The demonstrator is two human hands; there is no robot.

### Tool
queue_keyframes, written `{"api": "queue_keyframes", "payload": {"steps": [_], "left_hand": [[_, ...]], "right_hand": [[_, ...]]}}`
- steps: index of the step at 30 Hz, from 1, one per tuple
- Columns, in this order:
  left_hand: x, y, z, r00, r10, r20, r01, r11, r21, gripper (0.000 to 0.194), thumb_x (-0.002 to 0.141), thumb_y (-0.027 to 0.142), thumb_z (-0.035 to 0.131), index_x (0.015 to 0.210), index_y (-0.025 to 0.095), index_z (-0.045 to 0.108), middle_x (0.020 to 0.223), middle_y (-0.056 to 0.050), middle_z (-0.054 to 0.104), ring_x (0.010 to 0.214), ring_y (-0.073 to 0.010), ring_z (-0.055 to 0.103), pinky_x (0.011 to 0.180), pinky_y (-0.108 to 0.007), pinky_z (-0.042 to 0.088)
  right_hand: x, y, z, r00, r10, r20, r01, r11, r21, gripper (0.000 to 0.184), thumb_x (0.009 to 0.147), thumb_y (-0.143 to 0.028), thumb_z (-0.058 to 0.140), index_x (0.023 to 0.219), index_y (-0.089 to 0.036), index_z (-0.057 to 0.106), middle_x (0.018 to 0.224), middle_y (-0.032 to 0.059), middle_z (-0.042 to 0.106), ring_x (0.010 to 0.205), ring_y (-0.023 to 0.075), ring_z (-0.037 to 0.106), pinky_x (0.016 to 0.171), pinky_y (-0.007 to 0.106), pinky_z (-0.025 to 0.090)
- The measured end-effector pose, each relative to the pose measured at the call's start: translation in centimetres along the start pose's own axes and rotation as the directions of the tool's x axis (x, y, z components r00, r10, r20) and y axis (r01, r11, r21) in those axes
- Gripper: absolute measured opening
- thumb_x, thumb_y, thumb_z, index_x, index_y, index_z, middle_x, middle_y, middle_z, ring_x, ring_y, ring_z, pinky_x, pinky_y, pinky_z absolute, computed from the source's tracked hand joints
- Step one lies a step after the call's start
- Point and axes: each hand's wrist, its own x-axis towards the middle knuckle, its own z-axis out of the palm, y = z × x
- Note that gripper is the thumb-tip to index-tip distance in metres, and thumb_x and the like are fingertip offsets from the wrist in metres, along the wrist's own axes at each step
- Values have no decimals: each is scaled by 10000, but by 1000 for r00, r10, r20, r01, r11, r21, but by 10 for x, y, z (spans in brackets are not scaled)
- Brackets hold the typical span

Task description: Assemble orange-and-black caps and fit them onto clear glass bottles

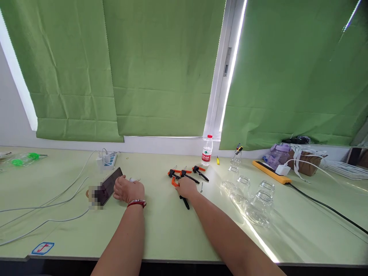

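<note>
My left hand (128, 189), a red bracelet at its wrist, is closed with curled fingers beside a dark phone (110, 186). A small whitish piece with a metal end (134, 179) shows just behind this hand; I cannot tell whether the fingers grip it. My right hand (186, 188) is closed around an orange-and-black clamp (174, 181), whose black handle sticks out below the fingers. Two similar clamps (189, 176) (200, 172) lie just behind on the pale green table (166, 234). A small metal pin (201, 187) lies right of my right hand.
Several clear glass vessels (260, 209) stand to the right. Behind are a water bottle (207, 151), a yellow tool (217, 160) and an orange power strip (271, 172). White cables (60, 199) cross the left side, near a white power strip (107, 161). Green blinds (161, 69) hang behind.
</note>
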Motion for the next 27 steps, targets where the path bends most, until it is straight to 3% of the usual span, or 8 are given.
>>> {"api": "queue_keyframes", "payload": {"steps": [4, 11, 13, 17, 20, 22, 25, 27], "left_hand": [[5, -12, 10, 971, -190, 145, 180, 980, 79, 378, 729, 171, 514, 1105, 151, 490, 1266, -239, 494, 1221, -396, 412, 930, -568, 315], [9, -26, 26, 943, -197, 268, 168, 977, 128, 416, 636, 144, 584, 1046, 84, 540, 1213, -312, 486, 1130, -434, 495, 861, -544, 396], [11, -29, 31, 926, -176, 333, 147, 983, 113, 384, 594, 134, 611, 974, 84, 574, 1210, -315, 481, 1038, -416, 563, 808, -506, 440], [9, -28, 36, 890, -50, 453, 51, 999, 11, 282, 571, 161, 639, 851, 141, 615, 1031, -212, 606, 922, -358, 612, 716, -435, 485], [-3, -16, 35, 851, 107, 515, -46, 991, -129, 283, 654, 228, 598, 931, 169, 605, 915, -118, 651, 846, -273, 619, 688, -357, 494], [-16, -5, 31, 779, 252, 574, -116, 958, -262, 271, 689, 252, 570, 956, 218, 598, 872, -30, 660, 784, -198, 611, 672, -279, 487], [-38, 11, 24, 562, 498, 661, -162, 849, -502, 255, 705, 287, 548, 948, 221, 593, 790, 5, 619, 667, -161, 552, 591, -246, 445], [-51, 17, 19, 484, 561, 672, -176, 814, -553, 246, 690, 288, 565, 921, 217, 610, 798, 5, 611, 693, -162, 541, 609, -244, 435]], "right_hand": [[-6, 4, -5, 1000, 24, -5, -24, 995, 97, 75, 753, -215, 615, 728, -167, 667, 873, 104, 675, 850, 231, 607, 631, 276, 385], [-18, 29, -28, 998, 30, -56, -6, 921, 390, 155, 800, -294, 559, 746, -168, 633, 733, 16, 620, 664, 127, 539, 552, 231, 334], [-27, 40, -34, 998, 54, -15, -32, 767, 641, 193, 793, -339, 568, 742, -159, 613, 681, 2, 591, 613, 107, 509, 522, 223, 317], [-50, 58, -40, 989, 16, 148, -148, 212, 966, 313, 660, -428, 702, 771, -159, 586, 755, 32, 631, 628, 109, 545, 483, 210, 297], [-64, 66, -40, 984, -29, 177, -175, 45, 984, 372, 605, -424, 754, 797, -158, 580, 767, 45, 645, 634, 119, 570, 490, 215, 313], [-69, 68, -38, 985, -27, 171, -172, -38, 984, 373, 619, -430, 750, 809, -160, 576, 706, 19, 619, 571, 101, 534, 487, 221, 307], [-70, 69, -34, 988, 11, 156, -153, -158, 976, 340, 678, -445, 710, 809, -169, 560, 587, -33, 533, 480, 73, 433, 475, 225, 279], [-69, 69, -33, 990, 14, 138, -132, -206, 969, 318, 713, -447, 681, 803, -176, 541, 539, -51, 486, 456, 71, 390, 468, 227, 261]]}}
